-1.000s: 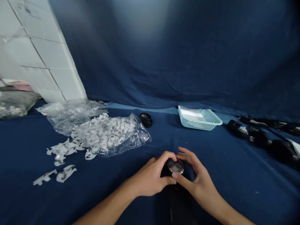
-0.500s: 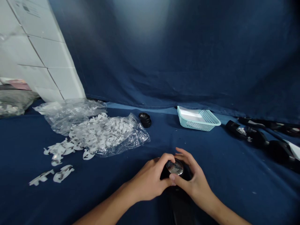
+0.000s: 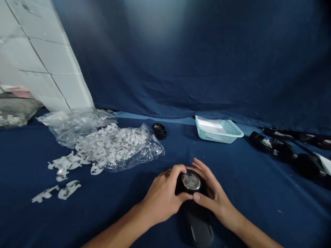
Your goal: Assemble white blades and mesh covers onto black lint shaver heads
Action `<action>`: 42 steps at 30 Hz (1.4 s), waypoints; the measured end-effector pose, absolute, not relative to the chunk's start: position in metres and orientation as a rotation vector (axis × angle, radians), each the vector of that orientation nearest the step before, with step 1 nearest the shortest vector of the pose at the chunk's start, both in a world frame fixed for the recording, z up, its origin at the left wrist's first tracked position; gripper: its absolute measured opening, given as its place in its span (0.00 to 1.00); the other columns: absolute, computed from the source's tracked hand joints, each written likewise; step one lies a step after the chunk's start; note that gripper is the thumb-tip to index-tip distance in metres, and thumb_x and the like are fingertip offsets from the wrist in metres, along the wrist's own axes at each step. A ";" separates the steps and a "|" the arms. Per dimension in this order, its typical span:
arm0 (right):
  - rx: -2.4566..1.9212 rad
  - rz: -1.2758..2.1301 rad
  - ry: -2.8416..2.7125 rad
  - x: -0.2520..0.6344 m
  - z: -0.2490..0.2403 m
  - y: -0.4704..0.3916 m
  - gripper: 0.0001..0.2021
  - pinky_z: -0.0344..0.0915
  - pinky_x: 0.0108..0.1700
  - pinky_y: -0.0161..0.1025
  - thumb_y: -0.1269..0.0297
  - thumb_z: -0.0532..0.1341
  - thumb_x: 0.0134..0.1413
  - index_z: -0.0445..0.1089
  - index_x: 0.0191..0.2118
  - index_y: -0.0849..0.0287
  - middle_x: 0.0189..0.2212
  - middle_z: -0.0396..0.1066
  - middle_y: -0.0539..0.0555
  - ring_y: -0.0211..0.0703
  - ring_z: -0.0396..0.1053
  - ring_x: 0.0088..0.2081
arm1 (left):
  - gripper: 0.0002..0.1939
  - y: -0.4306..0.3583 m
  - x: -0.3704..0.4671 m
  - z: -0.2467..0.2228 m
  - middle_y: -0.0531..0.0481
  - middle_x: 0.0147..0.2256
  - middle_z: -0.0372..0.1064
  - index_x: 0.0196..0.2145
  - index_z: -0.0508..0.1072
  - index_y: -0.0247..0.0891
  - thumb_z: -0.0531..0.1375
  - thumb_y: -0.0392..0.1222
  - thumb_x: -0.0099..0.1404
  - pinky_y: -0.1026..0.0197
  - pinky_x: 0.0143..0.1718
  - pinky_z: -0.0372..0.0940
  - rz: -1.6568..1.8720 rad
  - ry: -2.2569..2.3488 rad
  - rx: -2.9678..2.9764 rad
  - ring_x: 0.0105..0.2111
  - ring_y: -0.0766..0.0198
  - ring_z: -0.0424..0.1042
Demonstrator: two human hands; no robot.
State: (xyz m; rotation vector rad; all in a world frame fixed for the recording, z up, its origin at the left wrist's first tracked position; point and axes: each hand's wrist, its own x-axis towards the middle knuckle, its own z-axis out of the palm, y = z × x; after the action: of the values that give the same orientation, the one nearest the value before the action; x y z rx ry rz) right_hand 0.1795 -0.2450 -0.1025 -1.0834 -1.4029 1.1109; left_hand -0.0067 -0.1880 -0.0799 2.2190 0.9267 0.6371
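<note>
Black device (image 3: 197, 222), shiny-topped, between left hand (image 3: 164, 194) and right hand (image 3: 216, 193)

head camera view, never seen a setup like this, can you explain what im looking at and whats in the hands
There's no machine here, just a person's two bare hands, seen by a camera on their head looking forward and down. The left hand and right hand curl around a black device with a round, perforated metal top. On the blue cloth lie white parts heaped by clear plastic, stacked black pieces and a pale blue basket.
</note>
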 end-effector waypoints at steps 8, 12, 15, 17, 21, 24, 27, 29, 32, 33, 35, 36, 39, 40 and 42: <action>-1.332 0.728 -1.382 0.166 -0.106 -0.241 0.31 0.57 0.61 0.57 0.62 0.69 0.48 0.60 0.57 0.51 0.51 0.69 0.56 0.55 0.65 0.55 | 0.17 -0.185 -0.005 -0.085 0.50 0.39 0.70 0.44 0.58 0.44 0.61 0.37 0.60 0.53 0.39 0.64 0.644 0.951 2.239 0.38 0.54 0.71; -1.355 0.623 -1.332 0.160 -0.110 -0.241 0.32 0.59 0.58 0.57 0.64 0.69 0.46 0.57 0.56 0.51 0.51 0.64 0.57 0.56 0.64 0.54 | 0.17 -0.191 -0.001 -0.086 0.49 0.40 0.70 0.43 0.58 0.43 0.57 0.32 0.58 0.53 0.41 0.64 0.665 0.946 2.292 0.40 0.54 0.71; -1.163 0.848 -1.392 0.166 -0.110 -0.242 0.39 0.53 0.63 0.57 0.63 0.67 0.49 0.47 0.63 0.48 0.62 0.55 0.58 0.56 0.54 0.63 | 0.19 -0.192 -0.001 -0.085 0.49 0.40 0.70 0.45 0.58 0.44 0.60 0.34 0.58 0.53 0.40 0.64 0.640 0.904 2.251 0.40 0.54 0.71; -1.056 1.022 -1.414 0.173 -0.109 -0.241 0.40 0.51 0.64 0.58 0.62 0.65 0.52 0.42 0.65 0.47 0.62 0.57 0.58 0.55 0.50 0.66 | 0.21 -0.191 -0.002 -0.084 0.50 0.40 0.70 0.45 0.58 0.44 0.63 0.37 0.58 0.54 0.38 0.64 0.634 0.884 2.193 0.38 0.55 0.71; -1.102 0.952 -1.418 0.173 -0.109 -0.239 0.38 0.51 0.63 0.59 0.64 0.67 0.50 0.48 0.63 0.49 0.53 0.67 0.58 0.56 0.55 0.62 | 0.21 -0.188 -0.003 -0.084 0.49 0.40 0.71 0.45 0.56 0.44 0.62 0.38 0.58 0.57 0.34 0.63 0.642 0.853 2.149 0.34 0.58 0.71; -1.217 0.751 -1.357 0.164 -0.110 -0.240 0.36 0.61 0.56 0.53 0.66 0.70 0.45 0.55 0.59 0.48 0.47 0.65 0.55 0.53 0.66 0.51 | 0.18 -0.189 -0.002 -0.084 0.51 0.35 0.70 0.43 0.55 0.43 0.59 0.37 0.59 0.58 0.31 0.61 0.637 0.874 2.192 0.31 0.59 0.69; -1.183 0.790 -1.352 0.161 -0.109 -0.243 0.37 0.64 0.54 0.47 0.69 0.69 0.44 0.54 0.59 0.47 0.49 0.61 0.54 0.51 0.65 0.52 | 0.19 -0.190 -0.002 -0.084 0.51 0.35 0.69 0.42 0.55 0.43 0.60 0.35 0.56 0.58 0.31 0.61 0.636 0.878 2.209 0.31 0.59 0.68; -1.092 0.950 -1.405 0.166 -0.107 -0.244 0.40 0.62 0.57 0.48 0.70 0.68 0.46 0.49 0.62 0.46 0.54 0.60 0.55 0.52 0.62 0.56 | 0.22 -0.190 -0.003 -0.084 0.51 0.37 0.70 0.42 0.55 0.43 0.62 0.35 0.54 0.58 0.32 0.61 0.617 0.876 2.178 0.32 0.59 0.68; -0.976 1.138 -1.441 0.175 -0.106 -0.246 0.41 0.58 0.60 0.52 0.69 0.67 0.50 0.44 0.65 0.46 0.56 0.62 0.56 0.52 0.64 0.57 | 0.23 -0.188 -0.005 -0.083 0.52 0.37 0.71 0.40 0.54 0.44 0.64 0.36 0.54 0.59 0.32 0.61 0.592 0.845 2.115 0.31 0.61 0.68; -0.967 1.154 -1.439 0.178 -0.106 -0.245 0.42 0.58 0.60 0.53 0.68 0.67 0.50 0.44 0.65 0.46 0.56 0.64 0.56 0.52 0.64 0.57 | 0.23 -0.187 -0.006 -0.083 0.52 0.38 0.71 0.40 0.54 0.44 0.64 0.36 0.54 0.59 0.32 0.61 0.594 0.829 2.104 0.31 0.61 0.68; -0.989 1.117 -1.431 0.180 -0.108 -0.245 0.43 0.56 0.61 0.55 0.67 0.69 0.49 0.45 0.65 0.45 0.54 0.65 0.56 0.53 0.63 0.58 | 0.23 -0.187 -0.006 -0.083 0.52 0.37 0.71 0.40 0.54 0.44 0.64 0.36 0.54 0.60 0.32 0.61 0.598 0.809 2.101 0.31 0.61 0.68; -1.008 1.075 -1.430 0.179 -0.108 -0.244 0.43 0.56 0.61 0.56 0.67 0.70 0.48 0.45 0.65 0.45 0.54 0.66 0.56 0.54 0.62 0.58 | 0.22 -0.187 -0.006 -0.083 0.52 0.36 0.71 0.40 0.54 0.44 0.64 0.37 0.53 0.60 0.31 0.60 0.599 0.811 2.106 0.30 0.62 0.68; -1.095 0.912 -1.433 0.174 -0.110 -0.244 0.42 0.56 0.61 0.58 0.67 0.71 0.45 0.50 0.63 0.46 0.53 0.67 0.56 0.56 0.63 0.57 | 0.20 -0.189 -0.005 -0.085 0.54 0.33 0.70 0.39 0.55 0.44 0.62 0.37 0.54 0.61 0.29 0.58 0.611 0.856 2.138 0.27 0.63 0.66; -1.122 0.857 -1.437 0.172 -0.111 -0.244 0.41 0.56 0.60 0.58 0.67 0.71 0.45 0.51 0.62 0.46 0.52 0.67 0.57 0.56 0.64 0.56 | 0.19 -0.190 -0.004 -0.085 0.55 0.32 0.69 0.38 0.55 0.44 0.61 0.36 0.54 0.61 0.29 0.57 0.619 0.872 2.150 0.27 0.63 0.65; -1.163 0.759 -1.447 0.169 -0.113 -0.245 0.40 0.58 0.59 0.58 0.68 0.71 0.45 0.52 0.61 0.47 0.51 0.67 0.56 0.56 0.65 0.55 | 0.18 -0.192 -0.003 -0.087 0.55 0.31 0.68 0.38 0.54 0.44 0.59 0.33 0.53 0.60 0.28 0.56 0.642 0.889 2.171 0.26 0.64 0.65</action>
State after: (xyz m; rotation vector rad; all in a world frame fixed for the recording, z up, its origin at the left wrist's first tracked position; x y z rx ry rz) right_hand 0.1687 -0.2451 -0.1128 -1.1634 -1.4468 0.7590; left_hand -0.0029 -0.1923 -0.0874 2.1709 0.8891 0.6421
